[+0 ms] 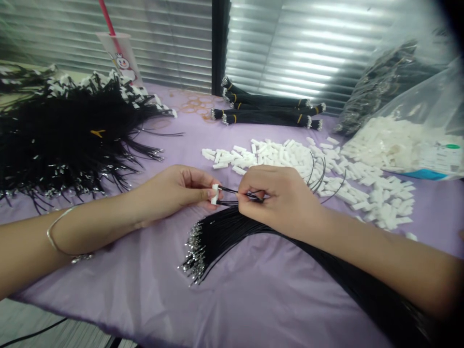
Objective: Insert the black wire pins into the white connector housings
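Head view: two bare hands worked over a lilac-covered table (261, 304), seen from above.
Left hand (174, 191): it came in from the left with a thin bracelet (54, 232) on its wrist; its grip was closed, thumb and fingertips pinching one connector.
Connector (215, 194): a small white bar, held just above the table near the middle of the scene, its long side running away from the person.
Right hand (277, 193): it came in from the right, its grip closed, thumb and forefinger pinching a few wires.
Wires (228, 189): thin and black, they spanned the short gap between the hands and met the connector's right side in an upper and a lower strand.
Bundle (224, 229): more black wire lay beneath the right hand and forearm, running to the lower right corner; its silver tips (194, 251) fanned out at the left.
Pile (279, 153): many loose white connectors were scattered behind and to the right of the right hand.
Heap (54, 121): at far left, a mass of black wires, many with white ends.
Tied bundles (268, 117): these lay at the back, bound with yellow bands (234, 118).
Bag (402, 140): clear plastic, at right, with white pieces inside.
Cup (123, 60): at back left, with a pink straw (108, 19), before the blinds (163, 43).
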Tool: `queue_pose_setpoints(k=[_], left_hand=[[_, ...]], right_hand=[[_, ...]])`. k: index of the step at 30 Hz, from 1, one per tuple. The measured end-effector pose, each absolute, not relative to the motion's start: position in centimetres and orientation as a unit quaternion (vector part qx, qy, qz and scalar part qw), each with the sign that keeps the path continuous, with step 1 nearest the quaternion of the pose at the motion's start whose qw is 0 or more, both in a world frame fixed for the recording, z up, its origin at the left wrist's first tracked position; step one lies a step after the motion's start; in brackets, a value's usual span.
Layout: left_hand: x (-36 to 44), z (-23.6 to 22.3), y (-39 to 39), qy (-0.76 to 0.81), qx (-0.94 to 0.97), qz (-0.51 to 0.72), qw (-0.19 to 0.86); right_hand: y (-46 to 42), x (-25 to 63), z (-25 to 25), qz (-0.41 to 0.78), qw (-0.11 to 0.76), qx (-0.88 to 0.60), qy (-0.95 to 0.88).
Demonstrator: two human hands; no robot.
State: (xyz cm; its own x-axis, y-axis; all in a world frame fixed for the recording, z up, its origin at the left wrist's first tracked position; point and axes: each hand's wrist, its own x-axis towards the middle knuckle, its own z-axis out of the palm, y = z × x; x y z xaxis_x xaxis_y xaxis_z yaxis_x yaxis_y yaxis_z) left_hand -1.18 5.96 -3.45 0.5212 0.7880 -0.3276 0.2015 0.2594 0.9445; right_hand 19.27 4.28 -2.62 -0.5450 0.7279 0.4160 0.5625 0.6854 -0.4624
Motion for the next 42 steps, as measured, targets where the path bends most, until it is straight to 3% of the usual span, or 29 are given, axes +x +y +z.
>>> queue_pose_setpoints(k=[18, 24, 30, 37, 42], left_hand=[[-0.9, -3.2, 6.0, 0.455, 0.598, 0.206, 0.627], [-0.9, -3.1, 5.9, 0.440, 0.595, 0.211, 0.638], [-1.0, -3.2, 5.9, 0.444, 0.580, 0.218, 0.647], [-1.0, -3.2, 6.0, 0.449, 0.581, 0.211, 0.645], [-1.3, -3.4, 6.0, 0.435, 0.600, 0.205, 0.639]], right_hand=[[4.7, 19.1, -3.4, 0.103, 0.295, -0.339, -0.887], [3.6, 18.7, -2.1, 0.004, 0.273, -0.314, -0.909], [2.8, 17.4, -2.2, 0.175, 0.147, -0.280, -0.932], [3.1, 17.9, -2.8, 0.297, 0.225, -0.281, -0.885], [3.0, 17.7, -2.3, 0.351, 0.228, -0.361, -0.834]])
